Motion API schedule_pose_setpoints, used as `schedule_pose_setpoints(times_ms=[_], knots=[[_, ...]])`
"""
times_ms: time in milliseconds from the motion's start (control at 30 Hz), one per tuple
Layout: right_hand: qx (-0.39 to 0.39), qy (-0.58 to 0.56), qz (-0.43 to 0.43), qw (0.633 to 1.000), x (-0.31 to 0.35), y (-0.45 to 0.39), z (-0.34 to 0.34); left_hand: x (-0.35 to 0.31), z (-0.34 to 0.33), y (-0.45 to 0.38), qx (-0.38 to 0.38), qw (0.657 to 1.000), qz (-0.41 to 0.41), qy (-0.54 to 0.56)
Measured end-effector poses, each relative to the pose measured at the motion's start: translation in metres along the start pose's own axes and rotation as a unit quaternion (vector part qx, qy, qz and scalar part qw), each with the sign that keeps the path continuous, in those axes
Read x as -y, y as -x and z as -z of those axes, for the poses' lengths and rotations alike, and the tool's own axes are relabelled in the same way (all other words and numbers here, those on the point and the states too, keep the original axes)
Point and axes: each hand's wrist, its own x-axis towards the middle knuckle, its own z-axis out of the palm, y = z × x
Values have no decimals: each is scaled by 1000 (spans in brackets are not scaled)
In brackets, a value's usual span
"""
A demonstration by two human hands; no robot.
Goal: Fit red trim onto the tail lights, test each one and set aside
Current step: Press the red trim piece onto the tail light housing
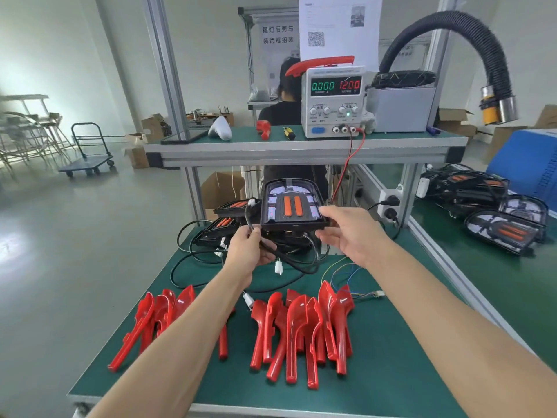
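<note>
Your left hand [251, 247] pinches the black cable [297, 260] and lower left corner of the tail light [291, 206]. Your right hand [346, 233] grips its lower right corner, fingers curled under. You hold it tilted, face toward you, above the far part of the green table [407, 372]. More tail lights [224, 220] lie at the far left edge. Red trim pieces [301, 330] lie along the near edge. The power supply [333, 101] on the shelf [301, 146] reads 0.000 and 12.00.

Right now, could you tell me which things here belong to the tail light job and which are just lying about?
Job: tail light held in both hands, left hand, right hand; red trims; power supply.
Lying about: yellow screwdriver; white shell; black hose.
</note>
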Motion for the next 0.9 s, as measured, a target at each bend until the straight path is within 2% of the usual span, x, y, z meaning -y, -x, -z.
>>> schedule_pose_setpoints(times_ms=[167, 267, 367, 433, 533, 600, 700, 767, 900], knots=[[12, 22, 43, 999, -24, 52, 47, 9, -10, 47, 80, 995, -60, -9], [-8, 5, 47, 999, -39, 83, 81, 21, -27, 86, 126, 988, -87, -13], [-56, 3, 51, 997, -55, 114, 116, 42, -57, 117, 214, 975, -52, 22], [-101, 19, 46, 994, -68, 128, 138, 57, -81, 131, 259, 965, 3, 38], [-174, 62, 16, 983, -93, 138, 166, 75, -111, 139, 256, 958, 120, 47], [-207, 88, -8, 974, -110, 139, 179, 83, -124, 141, 240, 959, 152, 9], [-229, 121, -44, 965, -127, 140, 197, 88, -134, 145, 247, 950, 178, -65], [-214, 140, -64, 965, -133, 140, 205, 87, -133, 145, 250, 943, 184, -121], [-189, 163, -82, 965, -139, 142, 205, 82, -131, 141, 257, 925, 146, -238]])
